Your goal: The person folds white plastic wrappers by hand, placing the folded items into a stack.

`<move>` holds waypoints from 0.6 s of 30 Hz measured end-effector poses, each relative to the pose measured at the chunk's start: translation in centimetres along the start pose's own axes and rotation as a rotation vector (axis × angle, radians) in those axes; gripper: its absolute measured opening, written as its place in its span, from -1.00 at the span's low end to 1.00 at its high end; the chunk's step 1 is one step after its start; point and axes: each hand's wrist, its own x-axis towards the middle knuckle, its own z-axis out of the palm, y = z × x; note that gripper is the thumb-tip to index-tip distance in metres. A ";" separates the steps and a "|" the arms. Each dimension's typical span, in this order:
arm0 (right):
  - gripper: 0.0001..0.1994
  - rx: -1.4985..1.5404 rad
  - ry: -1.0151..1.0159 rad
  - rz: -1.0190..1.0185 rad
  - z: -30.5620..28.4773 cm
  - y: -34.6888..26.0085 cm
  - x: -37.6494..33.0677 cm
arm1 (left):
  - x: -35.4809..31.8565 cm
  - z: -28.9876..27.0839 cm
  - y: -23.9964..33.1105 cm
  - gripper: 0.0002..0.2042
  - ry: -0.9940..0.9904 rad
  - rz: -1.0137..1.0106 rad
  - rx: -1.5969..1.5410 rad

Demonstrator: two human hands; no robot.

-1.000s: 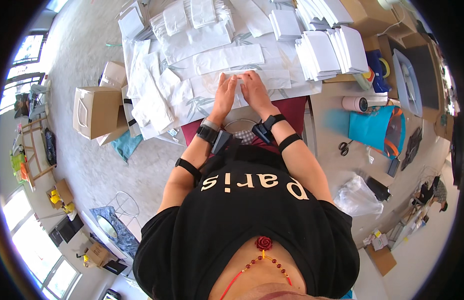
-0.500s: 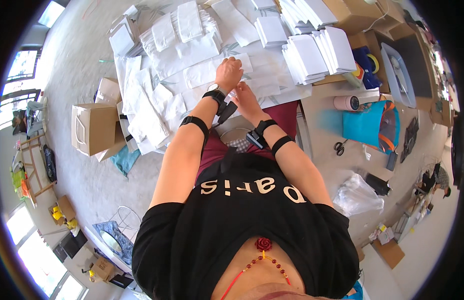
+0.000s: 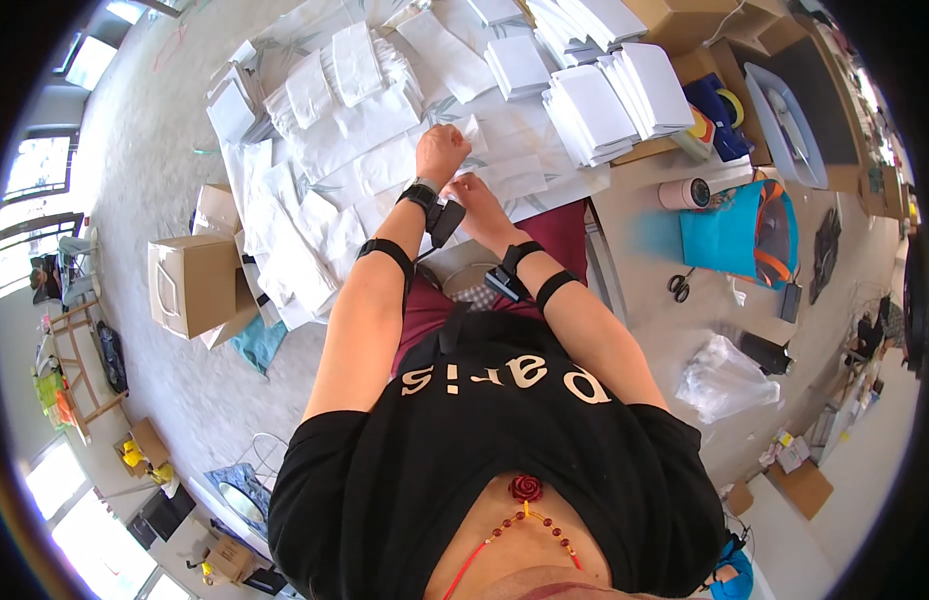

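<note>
Over the near edge of the table, my left hand (image 3: 443,152) is curled closed on top of a flat white paper piece (image 3: 386,166); whatever its fingers hold is hidden. Just below and to the right, my right hand (image 3: 481,205) has its fingers bent together beside the left wrist. Its fingertips lie close to a second flat white paper piece (image 3: 512,179), and I cannot make out what they grip. Loose white paper sheets (image 3: 289,230) overlap on the table's left side. Farther back lies a spread pile of white paper pieces (image 3: 354,65).
Stacks of white folded paper (image 3: 594,115) stand at the table's right. Beyond them are a cardboard box (image 3: 834,110), a blue plastic bin (image 3: 784,125) and a tape roll (image 3: 729,105). A blue bag (image 3: 724,240), scissors (image 3: 679,287) and cardboard box (image 3: 194,285) flank the table.
The view has shifted slightly, so the table and papers sit a little farther left. Both hands stay close together over the same papers, with the left hand's fingers slightly re-posed.
</note>
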 end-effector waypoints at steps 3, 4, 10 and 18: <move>-0.64 -0.037 0.018 0.015 0.1 0.8 -0.2 | 0.4 0.1 -0.1 -0.80 0.005 -0.014 -0.110; -0.64 -0.047 0.015 0.010 0.1 0.6 0.1 | 0.3 -0.1 -0.4 -0.80 0.033 -0.030 -0.151; -0.72 -0.028 0.008 -0.013 -0.1 0.4 0.2 | 0.1 -1.7 -0.9 -0.80 0.009 -0.221 -0.325; -0.65 -0.033 -0.053 0.044 -0.4 0.5 0.3 | -0.5 -2.3 -1.4 -0.81 0.079 -0.319 -0.460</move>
